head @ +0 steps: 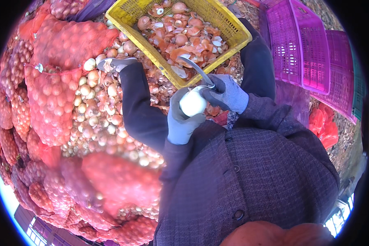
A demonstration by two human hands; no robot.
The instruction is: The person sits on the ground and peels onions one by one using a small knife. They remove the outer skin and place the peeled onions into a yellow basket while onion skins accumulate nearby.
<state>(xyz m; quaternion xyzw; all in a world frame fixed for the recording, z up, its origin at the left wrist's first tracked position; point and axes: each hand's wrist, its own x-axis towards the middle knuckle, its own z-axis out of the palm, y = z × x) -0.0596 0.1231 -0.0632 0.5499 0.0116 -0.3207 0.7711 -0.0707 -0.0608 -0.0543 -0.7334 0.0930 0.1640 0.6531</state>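
A peeled white onion (193,103) rests in my gloved left hand (181,118), its fingers curled around it. My gloved right hand (227,93) grips a knife with a curved blade (198,68), its handle mostly hidden in the fist, and the fingertips touch the onion's right side. The blade points up and to the left, over the near edge of a yellow plastic crate (233,50). Inside that crate lie onion skins (193,30), cut pieces and several onions.
Loose onions (93,110) cover the ground at the left, beside red mesh sacks of onions (52,101). Pink plastic crates (284,46) stand at the upper right, with a red plastic bag (323,126) below them. Onion skins litter the ground around my feet.
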